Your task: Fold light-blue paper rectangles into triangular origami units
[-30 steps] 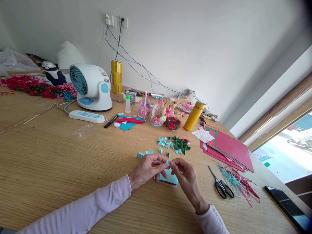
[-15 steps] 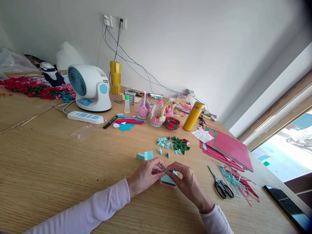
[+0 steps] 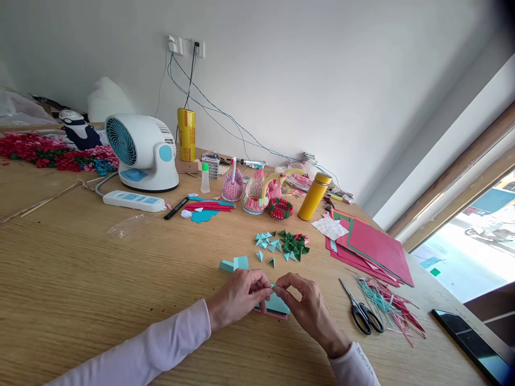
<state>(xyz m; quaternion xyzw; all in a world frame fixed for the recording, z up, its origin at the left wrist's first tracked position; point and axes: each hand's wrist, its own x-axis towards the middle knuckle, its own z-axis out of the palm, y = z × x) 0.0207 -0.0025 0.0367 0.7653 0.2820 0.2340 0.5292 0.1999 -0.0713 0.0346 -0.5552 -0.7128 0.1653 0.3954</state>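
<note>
At the far left, about ten o'clock from the hands, a heap of red and green paper pieces (image 3: 56, 155) lies along the table edge, with a white desk fan (image 3: 139, 153) and a power strip (image 3: 134, 201) to its right. At twelve o'clock stand finished folded paper birds (image 3: 257, 190) and a yellow flask (image 3: 314, 196). Just beyond the hands, a pile of folded triangles (image 3: 281, 244), light blue and green, shows units already made; two blue paper rectangles (image 3: 234, 264) lie at eleven o'clock, not yet folded. The left hand (image 3: 237, 296) and right hand (image 3: 308, 306) meet fingertip to fingertip, both pinched on a small blue paper piece (image 3: 273, 287) held just above a stack of cut paper (image 3: 277, 306) on the wooden table (image 3: 80, 279); the fold appears in progress, and the stack suggests many units remain. At three o'clock lie scissors (image 3: 360, 316), paper trimmings (image 3: 388, 308) and red card sheets (image 3: 370, 246).
</note>
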